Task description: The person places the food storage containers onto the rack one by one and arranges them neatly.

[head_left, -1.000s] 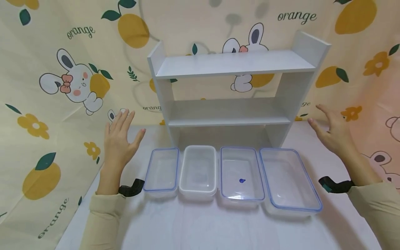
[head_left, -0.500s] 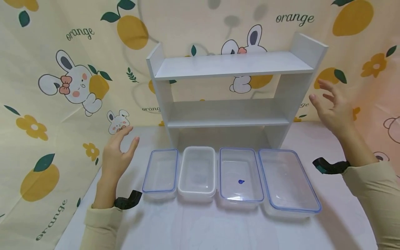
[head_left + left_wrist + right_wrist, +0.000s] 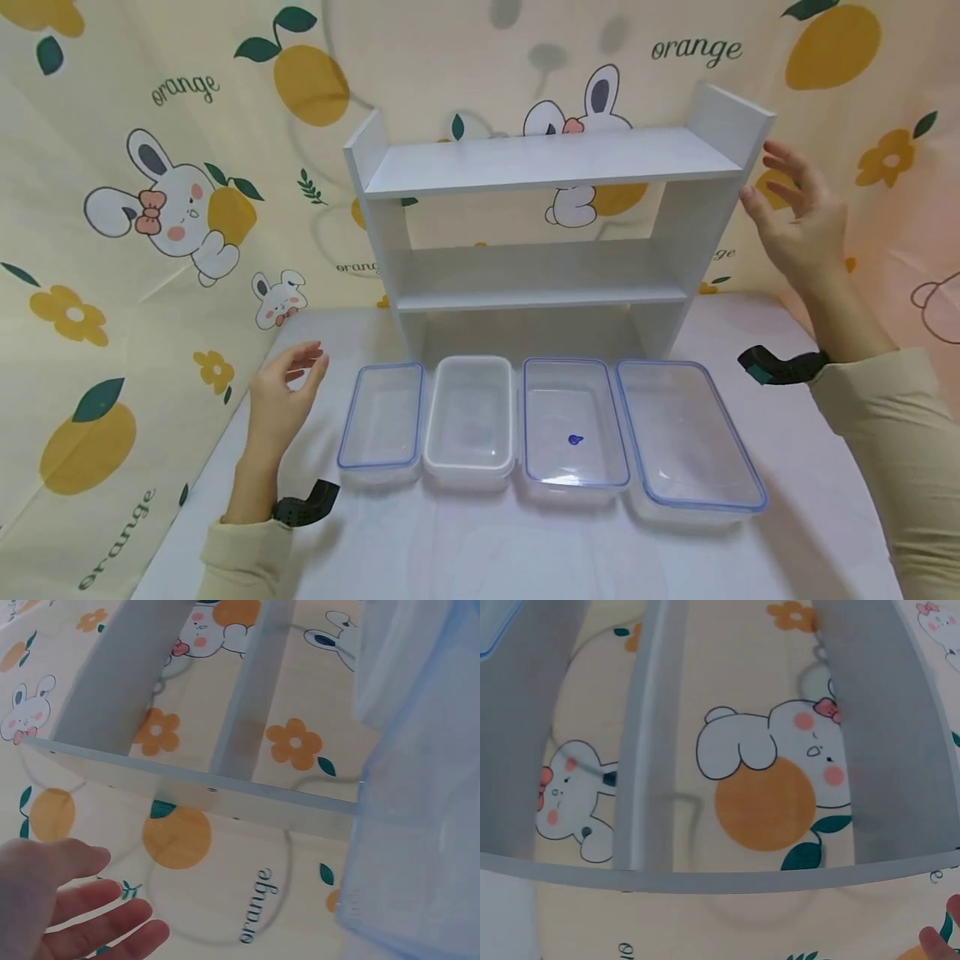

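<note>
Both of my hands are bare and hold nothing. My left hand [image 3: 281,400] is raised left of the smallest blue-rimmed container [image 3: 382,417], with loosely bent fingers. In the left wrist view, the left hand's fingers [image 3: 97,922] are spread apart and touch nothing. Beside the right side panel of the white shelf [image 3: 555,158], my right hand [image 3: 802,217] is raised with fingers and thumb apart. Only the right fingertips [image 3: 934,945] show in the right wrist view, close to the shelf side; contact cannot be told.
In front of the shelf, a row of clear plastic containers continues with a white-rimmed one [image 3: 470,417], a blue-rimmed one [image 3: 573,400] bearing a blue mark, and the largest [image 3: 690,433]. A white cloth [image 3: 487,550] lies beneath. A printed backdrop [image 3: 442,50] hangs behind.
My right hand has risen and now sits beside the shelf's upper right. My left hand has lowered, and its fingers have bent from straight to loosely curled. The containers and shelf stay put.
</note>
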The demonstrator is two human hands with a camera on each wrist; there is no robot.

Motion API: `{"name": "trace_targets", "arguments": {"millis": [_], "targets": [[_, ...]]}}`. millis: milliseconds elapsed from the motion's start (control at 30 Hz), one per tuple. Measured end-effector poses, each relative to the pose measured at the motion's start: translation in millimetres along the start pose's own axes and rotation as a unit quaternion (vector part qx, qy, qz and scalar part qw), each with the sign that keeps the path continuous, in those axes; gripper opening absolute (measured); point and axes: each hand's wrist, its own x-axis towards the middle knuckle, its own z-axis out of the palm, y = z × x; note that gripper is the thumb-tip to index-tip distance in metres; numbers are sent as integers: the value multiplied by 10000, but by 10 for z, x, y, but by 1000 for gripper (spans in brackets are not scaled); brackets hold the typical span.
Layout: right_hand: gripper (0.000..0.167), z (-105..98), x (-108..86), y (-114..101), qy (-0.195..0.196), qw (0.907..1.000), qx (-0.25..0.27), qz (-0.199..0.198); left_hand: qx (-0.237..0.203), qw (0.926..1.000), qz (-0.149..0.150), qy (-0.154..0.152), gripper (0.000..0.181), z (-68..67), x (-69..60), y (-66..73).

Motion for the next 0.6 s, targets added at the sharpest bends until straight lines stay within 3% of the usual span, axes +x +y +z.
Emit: {"name": "trace_targets", "arguments": {"millis": [433, 600], "targets": [[49, 86, 226, -112, 460, 9949, 893, 76, -96, 9977, -450, -506, 27, 110, -113, -178], [47, 150, 303, -143, 562, 9838, 1688, -201, -220, 9939, -727, -800, 28, 156, -172, -270]]}}
